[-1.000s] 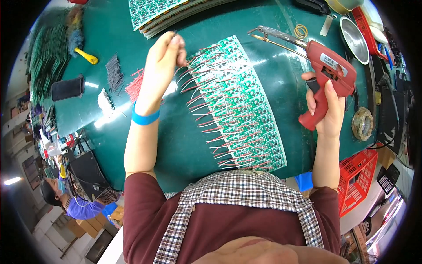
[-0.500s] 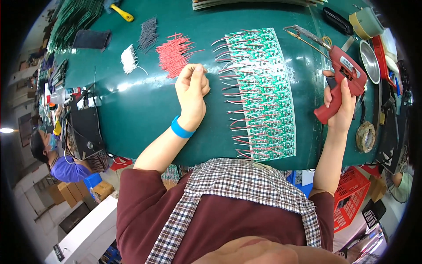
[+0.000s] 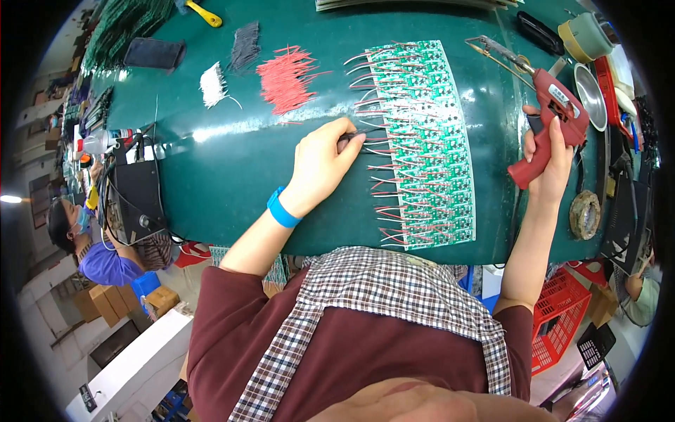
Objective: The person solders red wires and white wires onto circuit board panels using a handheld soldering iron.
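Two hands are at work over one green bench (image 3: 232, 190). The left hand (image 3: 320, 165) is closed, thumb and fingers pinched on thin dark strands (image 3: 371, 130) beside the wired edge of one circuit-board panel (image 3: 432, 144); how many strands it grips is too small to tell. The right hand (image 3: 552, 165) is wrapped around the handle of one red soldering gun (image 3: 562, 105), whose tip points up and left, just beyond the panel's upper right corner.

The panel lies on the bench in front of the person, its long sides running away from the body. It is green with pale, shiny markings and a whitish right border, and red, white and dark wires stick out past its left edge in a row of tufts too tangled to count.

Three loose wire piles lie to the left: one white (image 3: 212, 86), one black (image 3: 245, 48), one red (image 3: 287, 81). One tape roll (image 3: 584, 215) and one metal bowl (image 3: 590, 97) stand at the right.
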A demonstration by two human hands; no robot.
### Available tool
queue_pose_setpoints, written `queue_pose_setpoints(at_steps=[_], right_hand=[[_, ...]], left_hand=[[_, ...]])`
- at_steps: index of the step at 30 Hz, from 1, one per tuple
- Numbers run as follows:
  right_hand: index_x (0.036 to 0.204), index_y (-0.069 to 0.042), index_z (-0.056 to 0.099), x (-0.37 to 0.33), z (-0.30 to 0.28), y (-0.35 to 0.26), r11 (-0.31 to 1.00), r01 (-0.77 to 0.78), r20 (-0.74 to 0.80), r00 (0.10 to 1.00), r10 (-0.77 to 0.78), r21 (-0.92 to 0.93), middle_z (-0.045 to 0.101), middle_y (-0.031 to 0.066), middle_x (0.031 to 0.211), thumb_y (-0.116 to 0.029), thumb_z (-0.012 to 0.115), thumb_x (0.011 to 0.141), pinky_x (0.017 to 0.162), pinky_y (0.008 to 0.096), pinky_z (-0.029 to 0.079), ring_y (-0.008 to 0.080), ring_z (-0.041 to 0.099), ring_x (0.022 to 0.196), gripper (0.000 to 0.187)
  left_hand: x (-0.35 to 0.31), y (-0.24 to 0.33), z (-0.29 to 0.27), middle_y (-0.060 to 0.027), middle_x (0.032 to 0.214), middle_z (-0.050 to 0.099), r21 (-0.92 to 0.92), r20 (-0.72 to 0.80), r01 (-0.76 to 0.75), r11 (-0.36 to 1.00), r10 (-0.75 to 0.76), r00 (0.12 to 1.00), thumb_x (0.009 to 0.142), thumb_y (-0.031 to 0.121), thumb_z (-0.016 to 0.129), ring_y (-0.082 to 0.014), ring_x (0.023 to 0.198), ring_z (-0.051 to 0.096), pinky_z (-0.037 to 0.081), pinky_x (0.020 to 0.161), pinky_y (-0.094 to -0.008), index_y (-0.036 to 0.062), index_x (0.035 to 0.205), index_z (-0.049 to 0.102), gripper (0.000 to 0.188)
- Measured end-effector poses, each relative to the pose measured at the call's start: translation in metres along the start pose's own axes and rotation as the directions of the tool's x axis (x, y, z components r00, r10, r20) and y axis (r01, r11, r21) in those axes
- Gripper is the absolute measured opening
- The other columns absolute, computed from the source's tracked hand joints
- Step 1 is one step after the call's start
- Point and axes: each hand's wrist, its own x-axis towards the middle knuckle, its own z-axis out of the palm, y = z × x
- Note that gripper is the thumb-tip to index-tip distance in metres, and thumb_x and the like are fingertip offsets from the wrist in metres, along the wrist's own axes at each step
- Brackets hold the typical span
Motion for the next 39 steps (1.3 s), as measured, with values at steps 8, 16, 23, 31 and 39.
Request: queue_pose_setpoints(at_steps=[8, 16, 23, 31, 39], right_hand=[[0.118, 0.000, 0.037, -0.007, -0.005, -0.014, 0.999, 0.005, 0.010, 1.000, -0.006, 0.040, 0.055, 0.0207, 0.100, -0.021, 0.046, 0.088, 0.042, 0.0184, 0.033, 0.0083, 0.040, 0.049, 0.037], [0.118, 0.000, 0.037, -0.007, -0.006, -0.011, 0.999, 0.011, 0.011, 1.000, -0.012, 0.052, 0.056, 0.0207, 0.098, -0.021, 0.048, 0.088, 0.041, 0.0174, 0.032, 0.0080, 0.040, 0.048, 0.038], [0.117, 0.000, 0.038, -0.009, -0.007, -0.014, 0.998, 0.001, 0.008, 1.000, -0.001, 0.058, 0.056, 0.0207, 0.098, -0.019, 0.047, 0.088, 0.041, 0.0179, 0.032, 0.0085, 0.040, 0.048, 0.036], [0.116, 0.000, 0.039, -0.010, -0.005, -0.014, 0.999, 0.019, 0.009, 1.000, -0.019, 0.028, 0.056, 0.0206, 0.098, -0.021, 0.048, 0.088, 0.042, 0.0182, 0.034, 0.0085, 0.041, 0.049, 0.036], [0.116, 0.000, 0.040, -0.011, -0.001, -0.012, 0.999, 0.037, 0.017, 0.999, -0.038, 0.037, 0.057, 0.0192, 0.097, -0.021, 0.048, 0.087, 0.041, 0.0176, 0.033, 0.0075, 0.041, 0.048, 0.037]], left_hand=[[-0.033, -0.016, -0.024, -0.0098, 0.099, 0.055, -0.136, -0.039, -0.271, 0.953, 0.268, 0.963, 0.067, 0.001, 0.060, -0.0240, 0.092, 0.053, 0.041, 0.081, -0.0322, 0.0026, 0.103, 0.053, 0.036], [-0.037, -0.023, -0.059, -0.0125, 0.101, 0.050, 0.334, 0.190, -0.369, 0.867, 0.322, 0.928, 0.062, 0.002, 0.060, -0.0305, 0.099, 0.046, 0.034, 0.088, -0.0379, 0.0035, 0.108, 0.048, 0.048], [-0.018, -0.021, -0.065, -0.0085, 0.089, 0.049, 0.452, 0.430, -0.693, 0.562, 0.544, 0.721, 0.063, 0.002, 0.056, -0.0242, 0.089, 0.048, 0.037, 0.082, -0.0340, 0.0045, 0.090, 0.051, 0.028], [-0.013, -0.017, -0.056, -0.0056, 0.069, 0.043, 0.541, 0.644, -0.825, 0.160, 0.552, 0.530, 0.065, 0.010, 0.051, -0.0188, 0.069, 0.046, 0.040, 0.065, -0.0284, 0.0048, 0.068, 0.047, 0.007], [-0.021, -0.041, -0.067, -0.0116, 0.066, 0.050, 0.275, 0.406, -0.640, 0.718, 0.516, 0.754, 0.068, 0.002, 0.053, -0.0268, 0.062, 0.054, 0.045, 0.056, -0.0354, 0.0011, 0.075, 0.047, 0.009]])
